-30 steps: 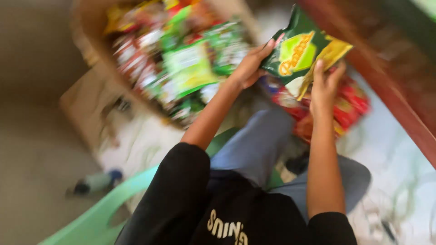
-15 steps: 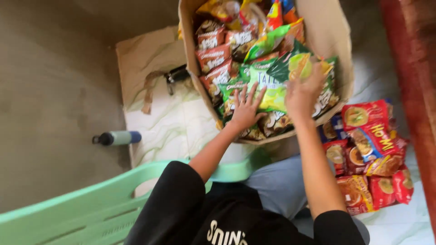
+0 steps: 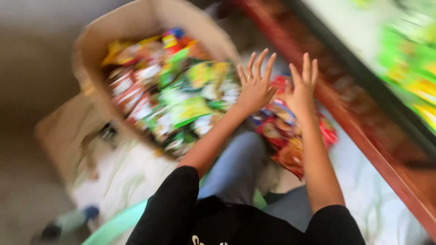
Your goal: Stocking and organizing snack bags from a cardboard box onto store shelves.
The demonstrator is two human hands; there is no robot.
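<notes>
Head view, left hand [image 3: 255,88], right hand [image 3: 301,90] empty, glossy crinkled snack packets [image 3: 181,102], cardboard box [image 3: 91,59]

I see both my arms stretched forward, bare below black sleeves. My left hand [image 3: 255,88] and right hand [image 3: 300,88] are raised side by side, backs to me, fingers spread wide and pointing up, holding nothing.

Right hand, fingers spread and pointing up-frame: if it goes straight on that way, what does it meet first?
Probably the reddish wooden rail just beyond the right hand. The picture is blurred and depth unclear, so the hand may pass above it. It holds nothing.
</notes>
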